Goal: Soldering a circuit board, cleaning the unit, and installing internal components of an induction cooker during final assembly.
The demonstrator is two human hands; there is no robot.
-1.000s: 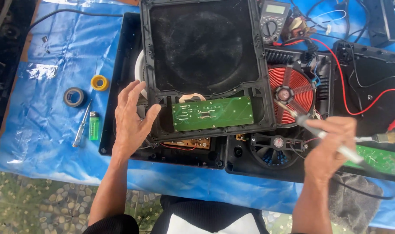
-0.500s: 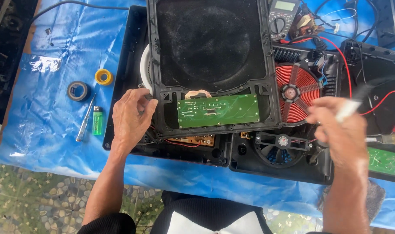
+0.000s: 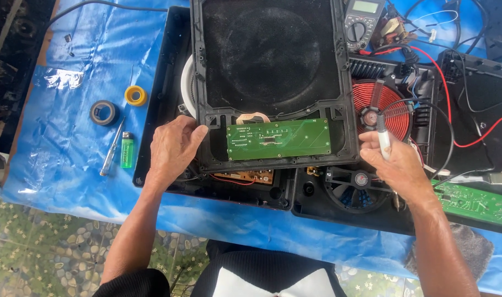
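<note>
Beside left hand (image 3: 171, 147), black cover (image 3: 270, 82).
</note>
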